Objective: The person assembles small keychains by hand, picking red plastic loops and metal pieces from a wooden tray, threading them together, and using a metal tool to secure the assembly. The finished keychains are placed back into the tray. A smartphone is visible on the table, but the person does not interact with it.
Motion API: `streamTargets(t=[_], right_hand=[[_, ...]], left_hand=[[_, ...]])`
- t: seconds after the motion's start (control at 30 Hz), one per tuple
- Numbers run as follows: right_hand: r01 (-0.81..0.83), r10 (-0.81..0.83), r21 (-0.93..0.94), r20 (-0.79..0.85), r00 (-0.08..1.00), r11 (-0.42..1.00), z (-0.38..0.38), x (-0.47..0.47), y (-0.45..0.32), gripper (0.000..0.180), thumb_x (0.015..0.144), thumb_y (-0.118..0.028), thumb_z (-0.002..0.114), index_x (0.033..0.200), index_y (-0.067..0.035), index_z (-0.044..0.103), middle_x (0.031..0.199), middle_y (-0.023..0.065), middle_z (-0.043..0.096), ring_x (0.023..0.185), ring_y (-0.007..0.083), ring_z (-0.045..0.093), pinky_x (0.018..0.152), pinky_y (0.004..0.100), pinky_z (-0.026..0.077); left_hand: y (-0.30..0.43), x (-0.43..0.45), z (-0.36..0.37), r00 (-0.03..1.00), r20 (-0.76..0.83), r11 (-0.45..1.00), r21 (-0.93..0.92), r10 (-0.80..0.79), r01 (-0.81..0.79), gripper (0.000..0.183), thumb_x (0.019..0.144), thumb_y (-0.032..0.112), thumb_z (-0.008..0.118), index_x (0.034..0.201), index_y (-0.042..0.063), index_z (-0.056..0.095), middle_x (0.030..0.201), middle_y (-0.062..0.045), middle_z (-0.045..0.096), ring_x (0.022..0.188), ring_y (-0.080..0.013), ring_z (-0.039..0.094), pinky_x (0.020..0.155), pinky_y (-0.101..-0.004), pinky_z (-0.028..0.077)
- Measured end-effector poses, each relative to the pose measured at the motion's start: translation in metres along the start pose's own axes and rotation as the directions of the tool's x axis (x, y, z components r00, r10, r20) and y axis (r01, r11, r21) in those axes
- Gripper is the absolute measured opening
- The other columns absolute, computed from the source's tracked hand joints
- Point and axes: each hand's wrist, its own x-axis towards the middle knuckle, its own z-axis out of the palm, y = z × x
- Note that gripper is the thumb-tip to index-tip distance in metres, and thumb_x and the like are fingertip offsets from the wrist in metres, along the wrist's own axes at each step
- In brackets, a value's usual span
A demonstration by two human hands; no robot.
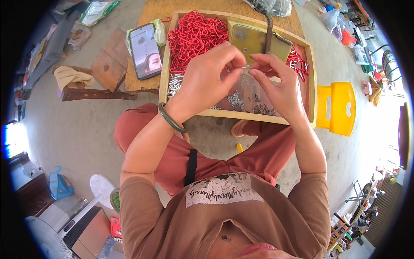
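Between thumb and forefinger, my left hand (210,77) holds a small silvery metal piece (245,66) above a shallow wooden tray (239,114). Close to its right end is my right hand (278,77), thumb and fingers apart; whether they touch anything cannot be told. Red bent wire hooks (197,35) fill the tray's back left, with more red hooks (297,61) at the right. Beyond my hands lies a greenish-yellow metal plate (249,40) with a dark lever (268,32) over it. Silvery metal sleeves (175,84), small silvery pins (236,99) and darker small pins (263,109) lie in the tray.
A phone (147,51) lies left of the tray on the wooden table (142,84). A yellow plastic stool (343,108) stands at the right. A wooden stool with a beige cloth (72,77) is farther left. My knees are under the tray's near edge.
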Motion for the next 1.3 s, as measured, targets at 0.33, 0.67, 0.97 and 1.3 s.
streamTargets(t=[0.33,0.67,0.97,1.3], right_hand=[[0.437,-0.28,-0.445,0.376,0.883,0.781,-0.008,-0.031,0.025,0.009,0.079,-0.007,0.074,0.087,-0.005,0.072,0.091,0.0066,0.06,0.088,0.027,0.061,0.077,0.0386,0.051],[0.138,-0.099,-0.122,0.278,0.955,0.983,-0.015,-0.027,0.028,0.011,0.083,-0.001,0.071,0.094,-0.001,0.07,0.094,0.0068,0.067,0.089,0.0214,0.066,0.081,0.0338,0.052],[0.203,-0.201,0.138,-0.029,0.979,0.97,-0.023,0.014,-0.01,0.012,0.09,0.003,0.068,0.102,0.001,0.07,0.099,0.0094,0.07,0.093,0.0202,0.068,0.086,0.0307,0.053],[0.24,-0.242,0.056,0.039,0.97,0.969,-0.023,0.017,-0.015,0.013,0.088,0.004,0.069,0.1,0.0,0.069,0.102,0.0107,0.067,0.095,0.0263,0.067,0.087,0.0339,0.053]], left_hand=[[-0.011,0.006,-0.001,0.978,0.058,0.904,-0.376,-0.198,0.205,0.012,0.096,-0.003,0.066,0.109,-0.002,0.068,0.097,-0.003,0.069,0.083,-0.01,0.068,0.078,-0.024,0.055],[-0.014,0.005,0.003,0.946,0.189,0.834,-0.448,-0.264,0.322,0.012,0.096,0.002,0.072,0.106,0.0,0.068,0.096,-0.001,0.068,0.083,-0.0097,0.068,0.078,-0.0247,0.056],[-0.009,0.007,0.0,0.926,0.269,0.735,-0.565,-0.264,0.374,0.014,0.096,0.004,0.072,0.109,0.0,0.067,0.097,-0.001,0.068,0.088,-0.0101,0.069,0.081,-0.0252,0.056],[-0.01,0.004,0.0,0.936,0.248,0.742,-0.572,-0.252,0.351,0.014,0.096,0.005,0.072,0.108,0.001,0.067,0.097,0.0,0.068,0.088,-0.0099,0.069,0.081,-0.0252,0.056]])
